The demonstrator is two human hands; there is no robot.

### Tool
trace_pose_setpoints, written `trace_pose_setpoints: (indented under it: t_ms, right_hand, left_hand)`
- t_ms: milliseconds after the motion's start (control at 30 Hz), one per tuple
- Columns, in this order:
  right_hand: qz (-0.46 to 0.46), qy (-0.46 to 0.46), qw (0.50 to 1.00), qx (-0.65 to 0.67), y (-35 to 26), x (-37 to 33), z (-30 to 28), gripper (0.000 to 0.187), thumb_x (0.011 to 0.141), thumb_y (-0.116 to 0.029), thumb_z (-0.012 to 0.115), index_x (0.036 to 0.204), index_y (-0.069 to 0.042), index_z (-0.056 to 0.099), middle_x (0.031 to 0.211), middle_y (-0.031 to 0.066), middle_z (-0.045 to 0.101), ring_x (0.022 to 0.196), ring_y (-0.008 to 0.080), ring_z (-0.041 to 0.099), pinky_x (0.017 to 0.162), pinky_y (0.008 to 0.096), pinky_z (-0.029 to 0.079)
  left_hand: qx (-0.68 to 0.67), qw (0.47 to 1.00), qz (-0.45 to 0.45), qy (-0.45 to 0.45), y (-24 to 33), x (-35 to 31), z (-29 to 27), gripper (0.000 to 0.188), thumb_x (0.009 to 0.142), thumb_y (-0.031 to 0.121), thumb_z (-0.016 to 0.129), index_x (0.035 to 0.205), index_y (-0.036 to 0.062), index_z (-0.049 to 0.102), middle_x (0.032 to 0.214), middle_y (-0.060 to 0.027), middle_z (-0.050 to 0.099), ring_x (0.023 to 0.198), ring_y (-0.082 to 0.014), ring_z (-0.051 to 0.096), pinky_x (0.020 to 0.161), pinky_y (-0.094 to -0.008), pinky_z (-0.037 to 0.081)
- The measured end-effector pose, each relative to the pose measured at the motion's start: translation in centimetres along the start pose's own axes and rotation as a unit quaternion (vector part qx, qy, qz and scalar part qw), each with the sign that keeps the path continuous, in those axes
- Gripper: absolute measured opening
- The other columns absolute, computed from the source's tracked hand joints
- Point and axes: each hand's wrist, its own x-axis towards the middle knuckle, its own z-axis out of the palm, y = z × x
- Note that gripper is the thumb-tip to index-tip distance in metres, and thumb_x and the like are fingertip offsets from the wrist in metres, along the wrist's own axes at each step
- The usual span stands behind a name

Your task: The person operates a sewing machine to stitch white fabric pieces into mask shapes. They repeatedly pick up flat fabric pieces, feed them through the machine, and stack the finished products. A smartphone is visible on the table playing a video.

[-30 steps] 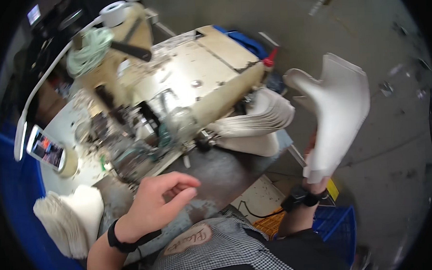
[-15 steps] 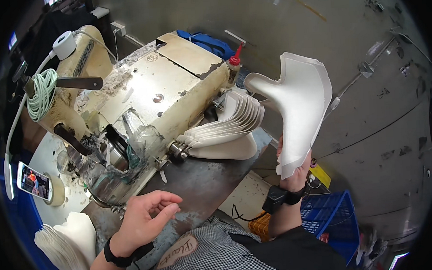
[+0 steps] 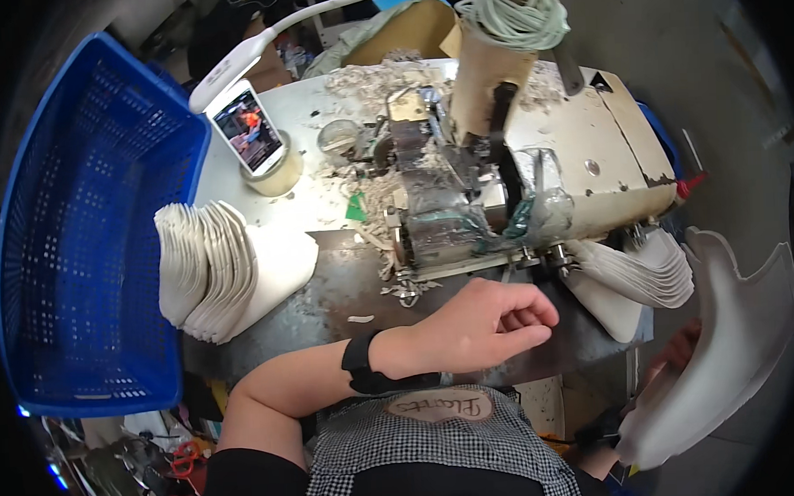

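At the far right, my right hand grips a large white boot-shaped shoe-upper piece, which covers much of the hand. My left hand hovers over the dark front of the worktable, its fingers loosely curled, the thumb apart and nothing visible in it. Just beyond it stands a cream industrial machine with clear plastic around its working end. A fanned stack of white pieces lies between my two hands, against the machine's front. Another stack of white pieces rests on the table's left side.
A blue plastic basket stands along the left edge. A phone leans on a tape roll under a white lamp arm. Shavings litter the tabletop around the machine. Red-handled scissors show at lower left.
The view has swung left, bringing the blue basket and the whole left stack into sight. My left hand has shifted right along the machine's front; the held piece now sits lower and tilted in view.
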Motion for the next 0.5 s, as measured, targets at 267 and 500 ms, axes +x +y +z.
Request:
trace_pose_setpoints:
  t_ms: [267, 500]
  right_hand:
    - [0.05, 0.028, 0.985, -0.162, 8.8, 0.0, 2.1, 0.049, 0.087, -0.029, 0.057, 0.122, 0.003, 0.046, 0.088, 0.0093, 0.056, 0.057, 0.0106, 0.049, 0.051, 0.0216, 0.04]
    - [0.072, 0.053, 0.953, -0.289, 11.9, -0.6, 2.8, 0.053, 0.087, -0.04, 0.055, 0.118, 0.003, 0.049, 0.084, 0.0124, 0.057, 0.052, 0.0136, 0.05, 0.045, 0.0232, 0.039]
  left_hand:
    - [-0.118, 0.971, 0.143, 0.153, 0.8, -1.4, -1.3, 0.06, 0.084, 0.005, 0.069, 0.137, 0.0049, 0.042, 0.127, -0.0086, 0.046, 0.097, -0.0096, 0.052, 0.084, -0.0234, 0.047]
    - [-0.029, 0.946, 0.277, 0.165, -0.3, -1.2, -2.3, 0.028, 0.089, -0.002, 0.059, 0.117, 0.0001, 0.058, 0.117, -0.0069, 0.056, 0.101, -0.0101, 0.056, 0.085, -0.0232, 0.049]
